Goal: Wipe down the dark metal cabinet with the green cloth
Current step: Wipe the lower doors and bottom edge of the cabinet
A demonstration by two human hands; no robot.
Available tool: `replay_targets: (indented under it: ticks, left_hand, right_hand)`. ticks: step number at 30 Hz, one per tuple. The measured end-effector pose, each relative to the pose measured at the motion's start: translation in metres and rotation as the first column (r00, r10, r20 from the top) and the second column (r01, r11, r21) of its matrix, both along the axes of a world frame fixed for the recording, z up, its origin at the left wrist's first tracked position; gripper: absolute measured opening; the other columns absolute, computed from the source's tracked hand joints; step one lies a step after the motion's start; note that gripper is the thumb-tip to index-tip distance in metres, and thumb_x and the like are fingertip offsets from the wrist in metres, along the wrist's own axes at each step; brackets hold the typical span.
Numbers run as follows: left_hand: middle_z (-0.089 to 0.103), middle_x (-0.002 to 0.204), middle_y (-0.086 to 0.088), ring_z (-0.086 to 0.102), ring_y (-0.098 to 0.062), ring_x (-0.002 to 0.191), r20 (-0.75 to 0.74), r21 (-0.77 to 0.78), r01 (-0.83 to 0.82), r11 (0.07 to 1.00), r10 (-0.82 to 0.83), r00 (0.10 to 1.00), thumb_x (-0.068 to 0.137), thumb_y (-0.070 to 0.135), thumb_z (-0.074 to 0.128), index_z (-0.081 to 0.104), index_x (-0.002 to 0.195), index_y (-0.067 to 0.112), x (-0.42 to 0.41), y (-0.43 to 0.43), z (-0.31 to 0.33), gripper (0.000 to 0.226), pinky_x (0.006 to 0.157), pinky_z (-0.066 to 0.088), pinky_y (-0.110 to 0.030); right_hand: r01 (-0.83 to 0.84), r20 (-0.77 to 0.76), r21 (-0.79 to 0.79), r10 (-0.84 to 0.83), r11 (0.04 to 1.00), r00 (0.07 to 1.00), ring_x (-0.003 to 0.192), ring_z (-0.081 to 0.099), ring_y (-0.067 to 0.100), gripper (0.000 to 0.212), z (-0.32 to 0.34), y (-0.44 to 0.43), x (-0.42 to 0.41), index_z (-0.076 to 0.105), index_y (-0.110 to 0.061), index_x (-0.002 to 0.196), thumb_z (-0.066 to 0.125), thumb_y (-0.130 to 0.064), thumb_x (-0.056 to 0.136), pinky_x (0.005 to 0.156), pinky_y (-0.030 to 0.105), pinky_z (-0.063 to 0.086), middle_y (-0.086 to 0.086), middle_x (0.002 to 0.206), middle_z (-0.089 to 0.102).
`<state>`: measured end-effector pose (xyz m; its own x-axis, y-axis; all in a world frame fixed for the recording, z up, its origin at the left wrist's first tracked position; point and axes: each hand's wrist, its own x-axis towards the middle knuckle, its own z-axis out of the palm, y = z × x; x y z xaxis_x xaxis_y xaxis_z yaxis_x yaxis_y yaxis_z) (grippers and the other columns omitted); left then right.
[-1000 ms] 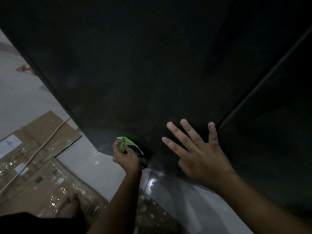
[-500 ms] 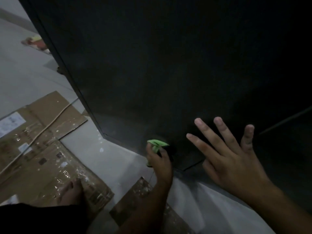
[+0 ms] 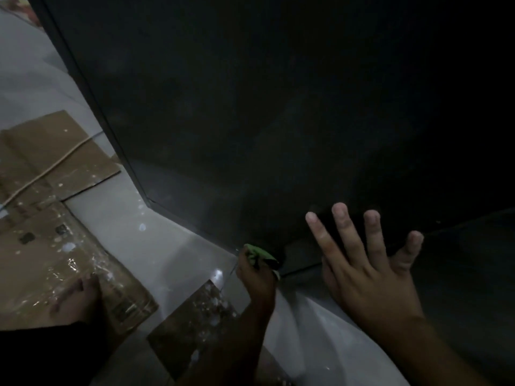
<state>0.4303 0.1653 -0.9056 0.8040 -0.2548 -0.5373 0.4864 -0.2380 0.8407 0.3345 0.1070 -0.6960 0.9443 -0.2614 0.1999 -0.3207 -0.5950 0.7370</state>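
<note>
Presently, left hand (image 3: 256, 277) grasps the green cloth (image 3: 257, 253) at the cabinet (image 3: 250, 121) base, right hand (image 3: 370, 277) flat, released; above our fingers, we judge wiping outstanding.

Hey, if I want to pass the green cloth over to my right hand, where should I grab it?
Probably pinch the bunched end of the green cloth that pokes out above the curled fingers of the left hand, at the bottom edge of the cabinet; the rest is buried in that grip. Come in from the right, where the right hand lies flat and open.
</note>
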Motion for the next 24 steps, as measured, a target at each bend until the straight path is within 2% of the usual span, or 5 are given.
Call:
replay_targets:
  ticks: [4, 12, 16, 20, 24]
  left_hand:
    - [0.061, 0.112, -0.006, 0.061, -0.028, 0.101, -0.096, 0.045, -0.053, 0.998, 0.057, 0.994, 0.096, 0.002, 0.045, 0.046, 0.129, 0.022, 0.055, 0.010, -0.027, 0.039, 0.085, 0.055, -0.042]
    - [0.059, 0.113, -0.010, 0.056, -0.028, 0.096, -0.205, 0.127, -0.072, 0.989, 0.098, 0.974, 0.101, 0.015, 0.036, 0.037, 0.135, 0.019, 0.071, 0.006, -0.033, 0.035, 0.091, 0.050, -0.042]
    - [0.064, 0.092, -0.013, 0.064, -0.016, 0.065, -0.314, 0.078, 0.015, 0.997, 0.010, 0.949, 0.099, 0.007, 0.036, 0.040, 0.122, 0.021, 0.033, 0.005, -0.031, 0.027, 0.059, 0.057, -0.029]
    - [0.068, 0.099, 0.001, 0.068, -0.023, 0.095, -0.324, -0.009, 0.210, 0.978, -0.202, 0.924, 0.090, 0.018, 0.050, 0.058, 0.105, 0.034, 0.001, 0.006, -0.052, 0.023, 0.081, 0.057, -0.042]
    - [0.067, 0.099, -0.001, 0.064, -0.019, 0.092, -0.290, 0.028, 0.016, 0.999, -0.007, 0.957, 0.093, 0.004, 0.052, 0.063, 0.102, 0.017, 0.011, 0.004, -0.046, 0.020, 0.075, 0.052, -0.026]
  right_hand:
    - [-0.047, -0.144, 0.066, 0.057, 0.997, 0.988, 0.155, -0.005, 0.025, 0.081, -0.014, 0.002, 0.003, 0.019, -0.018, 0.159, 0.046, -0.040, 0.086, 0.117, 0.059, -0.018, 0.006, 0.168, 0.000]
    - [-0.031, -0.206, 0.071, 0.045, 0.997, 0.977, 0.155, 0.002, 0.021, 0.077, -0.028, 0.001, 0.003, 0.026, -0.025, 0.158, 0.046, -0.033, 0.085, 0.118, 0.057, -0.017, 0.001, 0.168, 0.009]
    - [-0.041, -0.190, 0.095, 0.059, 0.995, 0.980, 0.155, 0.002, 0.022, 0.071, -0.030, 0.000, 0.005, 0.032, -0.025, 0.156, 0.043, -0.031, 0.086, 0.118, 0.057, -0.017, 0.001, 0.168, 0.010]
    - [-0.041, -0.162, 0.144, 0.065, 0.989, 0.985, 0.155, 0.001, 0.022, 0.064, -0.028, 0.001, 0.007, 0.039, -0.024, 0.153, 0.034, -0.030, 0.089, 0.118, 0.056, -0.018, 0.002, 0.168, 0.009]
    - [-0.051, -0.152, 0.162, 0.076, 0.985, 0.986, 0.155, 0.001, 0.022, 0.063, -0.027, 0.000, 0.007, 0.042, -0.023, 0.151, 0.033, -0.031, 0.090, 0.118, 0.055, -0.018, 0.003, 0.168, 0.007]
